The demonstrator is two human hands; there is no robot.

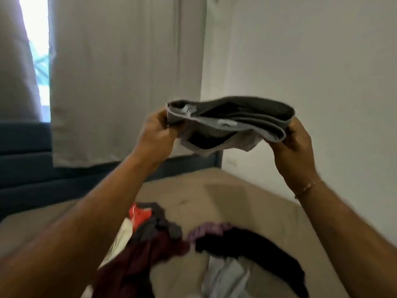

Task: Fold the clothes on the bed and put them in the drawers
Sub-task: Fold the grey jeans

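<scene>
I hold a grey garment [227, 123] up in the air above the bed [225, 196], at about 12 o'clock from the pile below. My left grip [158, 131] pinches its left end, fingers curled round the waistband edge; my right grip [295, 145] is closed on its right end, with a thin bracelet [307, 188] on that wrist. The garment hangs stretched between both hands, its waistband open towards me, a small white label showing inside. On the bed at 6 o'clock lies a heap of clothes [150, 244]: maroon, red, white, purple, black and pale grey pieces, touching one another. A curtain [120, 78] hangs at 11 o'clock.
</scene>
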